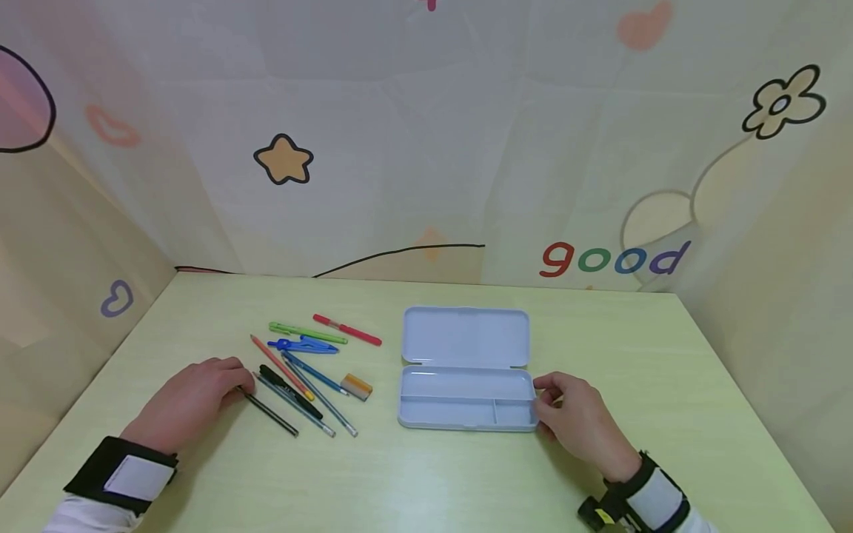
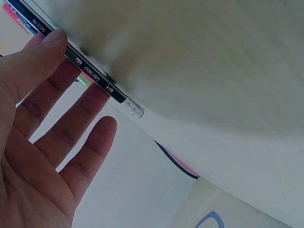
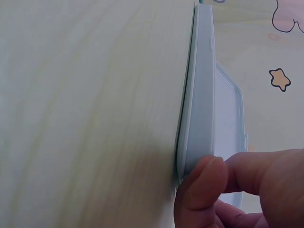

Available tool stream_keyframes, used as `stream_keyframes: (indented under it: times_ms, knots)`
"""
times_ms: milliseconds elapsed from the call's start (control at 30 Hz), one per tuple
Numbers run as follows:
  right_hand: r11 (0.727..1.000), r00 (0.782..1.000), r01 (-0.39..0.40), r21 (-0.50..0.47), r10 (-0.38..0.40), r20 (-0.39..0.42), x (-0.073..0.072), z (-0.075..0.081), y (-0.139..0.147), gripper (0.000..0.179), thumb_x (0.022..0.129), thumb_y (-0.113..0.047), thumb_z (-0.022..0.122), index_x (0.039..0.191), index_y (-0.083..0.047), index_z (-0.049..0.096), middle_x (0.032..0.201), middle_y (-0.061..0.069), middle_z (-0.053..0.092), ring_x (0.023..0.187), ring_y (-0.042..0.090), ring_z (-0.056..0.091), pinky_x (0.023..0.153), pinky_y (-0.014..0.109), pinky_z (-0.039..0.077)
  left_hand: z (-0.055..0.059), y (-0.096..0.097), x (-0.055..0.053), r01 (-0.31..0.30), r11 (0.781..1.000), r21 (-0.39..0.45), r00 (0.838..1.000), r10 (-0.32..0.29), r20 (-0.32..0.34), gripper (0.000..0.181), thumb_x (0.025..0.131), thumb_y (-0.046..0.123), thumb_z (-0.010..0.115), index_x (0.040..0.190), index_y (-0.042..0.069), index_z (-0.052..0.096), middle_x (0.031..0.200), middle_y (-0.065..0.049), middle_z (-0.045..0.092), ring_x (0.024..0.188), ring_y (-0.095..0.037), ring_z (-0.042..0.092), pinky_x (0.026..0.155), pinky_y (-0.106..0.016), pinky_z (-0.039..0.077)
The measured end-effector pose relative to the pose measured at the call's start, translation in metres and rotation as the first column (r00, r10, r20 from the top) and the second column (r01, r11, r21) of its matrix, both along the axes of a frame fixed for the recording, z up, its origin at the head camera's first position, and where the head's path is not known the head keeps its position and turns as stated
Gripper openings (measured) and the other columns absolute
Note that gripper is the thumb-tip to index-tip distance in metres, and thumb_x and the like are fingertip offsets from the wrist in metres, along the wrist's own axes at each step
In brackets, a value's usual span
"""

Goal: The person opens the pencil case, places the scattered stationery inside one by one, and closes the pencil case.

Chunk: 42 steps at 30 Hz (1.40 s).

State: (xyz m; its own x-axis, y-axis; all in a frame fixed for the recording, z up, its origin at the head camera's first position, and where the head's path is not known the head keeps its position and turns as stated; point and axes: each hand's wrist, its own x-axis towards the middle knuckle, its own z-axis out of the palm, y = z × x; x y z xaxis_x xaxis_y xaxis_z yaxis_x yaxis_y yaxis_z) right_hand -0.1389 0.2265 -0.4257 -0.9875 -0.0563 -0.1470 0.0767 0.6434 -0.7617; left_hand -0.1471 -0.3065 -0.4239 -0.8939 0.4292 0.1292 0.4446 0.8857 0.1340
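Observation:
My left hand (image 1: 196, 400) pinches a black pencil (image 1: 272, 414) near one end, at the left of the other stationery. In the left wrist view the thumb and fingers hold this pencil (image 2: 90, 71), its white eraser end sticking out past them; the other fingers are spread. My right hand (image 1: 580, 418) holds the right end of a pale blue pencil case (image 1: 440, 411), which lies with its lid folded back. In the right wrist view the thumb and index finger are at the corner of the case (image 3: 199, 104).
Left of the case lie a red pen (image 1: 346, 329), a green pen (image 1: 306, 333), a blue compass (image 1: 303, 345), an orange pencil (image 1: 280, 364), a black pen (image 1: 289, 392), several blue and grey pencils (image 1: 320, 396) and an orange-and-grey eraser (image 1: 356, 386). A printed curtain (image 1: 400, 148) surrounds the table.

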Motion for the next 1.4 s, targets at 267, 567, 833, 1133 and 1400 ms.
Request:
stream_keyframes:
  times_ms: [267,567,833,1133,1400]
  knots:
    - [1.0,1.0,0.001,0.005,-0.001,-0.009,0.0,-0.001,0.0,0.031,0.095,-0.001,0.061,0.125,0.007,0.065,0.087,0.009,0.061,0.061,0.02,0.062,0.054,0.027,0.05,0.003,-0.003,0.001,0.02,1.0,-0.003,0.999,-0.021,-0.03,0.024,0.086,0.001,0.085,0.094,0.022,0.076,0.1,0.006,0.071,0.094,-0.023,0.069,0.087,-0.05,0.059]
    - [1.0,1.0,-0.008,-0.004,0.008,-0.011,0.001,-0.002,0.001,0.032,0.096,0.0,0.062,0.126,0.008,0.064,0.088,0.008,0.061,0.061,0.02,0.061,0.052,0.027,0.049,0.009,0.002,0.004,0.07,0.998,0.008,0.994,-0.069,-0.083,0.025,0.087,0.002,0.085,0.097,0.022,0.076,0.098,0.01,0.069,0.09,-0.018,0.068,0.084,-0.048,0.059]
    - [1.0,1.0,-0.002,-0.006,0.002,-0.007,0.001,-0.001,0.0,0.031,0.096,0.0,0.062,0.126,0.007,0.065,0.088,0.009,0.061,0.061,0.02,0.062,0.053,0.028,0.051,0.016,0.014,0.006,0.102,0.995,0.002,0.985,-0.101,-0.141,0.024,0.085,0.005,0.088,0.096,0.022,0.075,0.095,0.011,0.069,0.087,-0.016,0.066,0.08,-0.047,0.058]
    - [1.0,1.0,0.006,-0.015,-0.006,-0.007,0.0,-0.001,0.0,0.03,0.096,0.001,0.062,0.125,0.007,0.065,0.088,0.01,0.061,0.061,0.02,0.061,0.053,0.028,0.052,0.023,0.026,0.008,0.114,0.993,0.023,0.974,-0.107,-0.201,0.026,0.085,0.007,0.088,0.097,0.024,0.073,0.096,0.013,0.069,0.087,-0.016,0.064,0.078,-0.045,0.056]
    - [1.0,0.999,-0.011,-0.01,0.011,-0.033,0.001,-0.003,0.001,0.029,0.097,0.001,0.063,0.125,0.008,0.065,0.088,0.008,0.061,0.063,0.02,0.059,0.054,0.028,0.051,0.031,0.041,0.008,0.109,0.993,0.049,0.974,-0.097,-0.205,0.027,0.087,0.005,0.086,0.103,0.023,0.075,0.102,0.009,0.072,0.093,-0.019,0.067,0.081,-0.046,0.055]
